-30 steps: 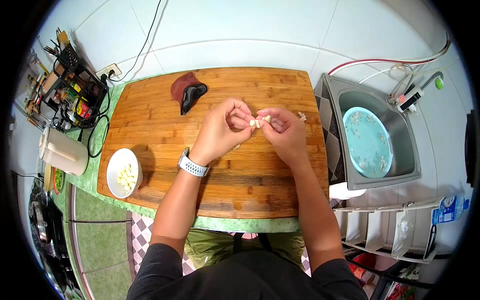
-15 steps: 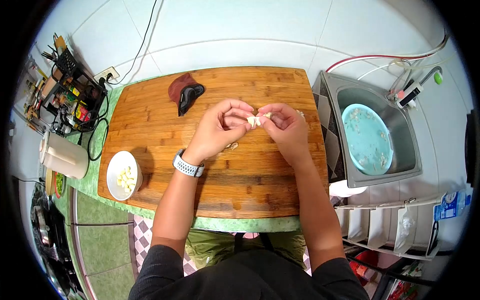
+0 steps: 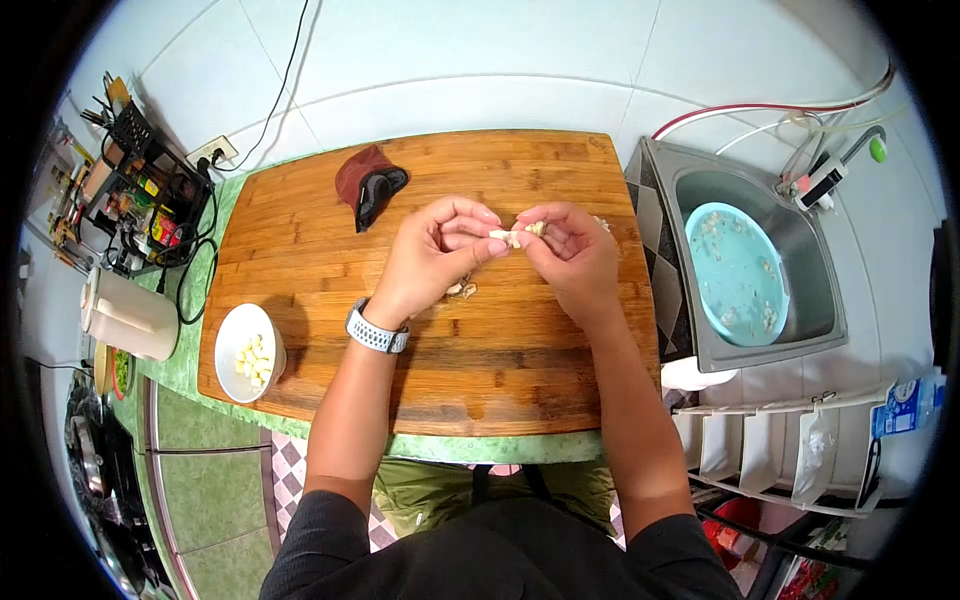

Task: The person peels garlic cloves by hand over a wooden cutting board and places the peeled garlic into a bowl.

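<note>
Over the wooden board point(image 3: 500, 370), my left hand point(image 3: 435, 255) and my right hand point(image 3: 578, 258) meet at the fingertips. Between them is a pale garlic clove point(image 3: 507, 238), pinched by my left thumb and fingers. My right thumb and fingertips close on its other end, where a bit of papery garlic skin point(image 3: 537, 229) shows. Scraps of garlic peel point(image 3: 463, 289) lie on the board below my hands, with more peel partly hidden beyond my right hand. A white bowl point(image 3: 225, 350) at the board's left holds several peeled cloves point(image 3: 255, 362).
A dark red cloth item with a black part point(image 3: 370, 188) lies at the back of the board. To the right, a metal sink point(image 3: 820, 290) holds a light blue basin point(image 3: 735, 255) with floating scraps. A pitcher point(image 3: 130, 315) and a condiment rack point(image 3: 150, 190) stand left.
Both hands stay in nearly the same place. Their fingers have shifted slightly on the garlic, and the clove's pale end now points more toward my left thumb.
</note>
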The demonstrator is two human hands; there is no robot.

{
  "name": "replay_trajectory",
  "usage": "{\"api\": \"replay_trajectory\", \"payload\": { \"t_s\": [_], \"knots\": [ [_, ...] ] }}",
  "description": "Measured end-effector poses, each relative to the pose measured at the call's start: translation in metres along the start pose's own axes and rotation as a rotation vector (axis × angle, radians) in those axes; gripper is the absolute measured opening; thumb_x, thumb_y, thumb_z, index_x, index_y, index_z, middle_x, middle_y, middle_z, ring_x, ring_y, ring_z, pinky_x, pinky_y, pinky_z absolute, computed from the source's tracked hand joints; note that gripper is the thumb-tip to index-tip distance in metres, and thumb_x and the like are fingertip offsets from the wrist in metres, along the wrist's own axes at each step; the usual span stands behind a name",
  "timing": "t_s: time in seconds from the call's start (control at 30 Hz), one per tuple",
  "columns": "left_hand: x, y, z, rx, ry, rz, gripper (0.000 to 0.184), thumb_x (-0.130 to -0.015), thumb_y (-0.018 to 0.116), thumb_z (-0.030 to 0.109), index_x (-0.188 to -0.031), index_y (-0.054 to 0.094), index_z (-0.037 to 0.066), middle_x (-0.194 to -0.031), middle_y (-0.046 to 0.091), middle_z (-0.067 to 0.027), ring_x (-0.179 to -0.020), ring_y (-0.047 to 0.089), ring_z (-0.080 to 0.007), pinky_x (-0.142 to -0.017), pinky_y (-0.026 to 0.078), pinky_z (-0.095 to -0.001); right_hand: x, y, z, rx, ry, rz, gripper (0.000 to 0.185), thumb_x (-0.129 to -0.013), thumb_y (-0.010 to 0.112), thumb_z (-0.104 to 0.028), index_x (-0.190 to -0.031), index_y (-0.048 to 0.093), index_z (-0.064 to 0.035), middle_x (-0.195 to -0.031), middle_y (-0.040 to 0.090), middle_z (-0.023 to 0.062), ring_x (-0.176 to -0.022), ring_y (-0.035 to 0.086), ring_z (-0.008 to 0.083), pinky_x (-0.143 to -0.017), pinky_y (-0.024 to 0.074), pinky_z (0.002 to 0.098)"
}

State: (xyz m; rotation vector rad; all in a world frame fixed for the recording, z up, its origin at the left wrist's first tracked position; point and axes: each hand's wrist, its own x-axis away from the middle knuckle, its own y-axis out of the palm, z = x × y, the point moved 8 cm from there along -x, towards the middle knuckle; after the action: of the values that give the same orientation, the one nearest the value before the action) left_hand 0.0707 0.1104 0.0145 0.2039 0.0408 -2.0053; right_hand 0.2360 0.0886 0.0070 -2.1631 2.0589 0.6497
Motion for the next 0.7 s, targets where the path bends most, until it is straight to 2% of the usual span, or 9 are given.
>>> {"api": "replay_trajectory", "payload": {
  "t_s": [0.07,0.37,0.5,0.57,0.7],
  "knots": [
    [0.0004,0.0003,0.0020,0.035,0.018,-0.005,0.024,-0.092,0.072,-0.004,-0.113,0.061,0.000,-0.105,0.074,-0.0101,-0.098,0.074,-0.0142,-0.078,0.058,-0.0217,0.0002,-0.0003,-0.0015,-0.013,0.008,0.007,0.019,-0.089,0.069,0.007,-0.106,0.067,-0.0002,-0.108,0.069,0.0064,-0.102,0.067,0.0132,-0.090,0.0554,0.0272],
    [0.0021,0.0019,0.0044,0.125,-0.038,-0.003,0.027,-0.095,0.068,-0.003,-0.120,0.057,0.000,-0.114,0.074,-0.0147,-0.102,0.073,-0.0175,-0.084,0.060,-0.0252,0.0004,-0.0025,-0.0040,-0.055,0.052,0.022,0.017,-0.091,0.067,0.006,-0.107,0.066,-0.0009,-0.104,0.068,0.0028,-0.095,0.065,0.0088,-0.084,0.0525,0.0222],
    [0.0026,0.0034,0.0077,0.123,-0.040,0.015,0.029,-0.096,0.067,-0.002,-0.123,0.056,0.000,-0.116,0.073,-0.0149,-0.104,0.072,-0.0170,-0.085,0.060,-0.0257,-0.0004,-0.0031,-0.0038,-0.069,0.050,0.023,0.019,-0.091,0.066,0.007,-0.108,0.066,-0.0011,-0.103,0.068,0.0032,-0.096,0.065,0.0091,-0.083,0.0526,0.0216],
    [0.0030,0.0049,0.0068,0.134,-0.076,0.017,0.029,-0.096,0.066,-0.002,-0.124,0.058,0.001,-0.112,0.074,-0.0120,-0.096,0.073,-0.0142,-0.082,0.060,-0.0243,-0.0002,-0.0027,-0.0050,-0.073,0.051,0.017,0.019,-0.091,0.066,0.007,-0.109,0.066,-0.0011,-0.104,0.068,0.0034,-0.097,0.066,0.0094,-0.083,0.0528,0.0219],
    [0.0019,0.0070,0.0027,0.115,-0.078,-0.015,0.026,-0.097,0.066,-0.001,-0.122,0.059,0.001,-0.112,0.073,-0.0103,-0.096,0.072,-0.0132,-0.083,0.060,-0.0238,-0.0001,-0.0016,-0.0047,-0.081,0.064,0.003,0.020,-0.091,0.066,0.007,-0.109,0.066,-0.0008,-0.104,0.068,0.0040,-0.098,0.066,0.0102,-0.084,0.0535,0.0225]
  ]
}}
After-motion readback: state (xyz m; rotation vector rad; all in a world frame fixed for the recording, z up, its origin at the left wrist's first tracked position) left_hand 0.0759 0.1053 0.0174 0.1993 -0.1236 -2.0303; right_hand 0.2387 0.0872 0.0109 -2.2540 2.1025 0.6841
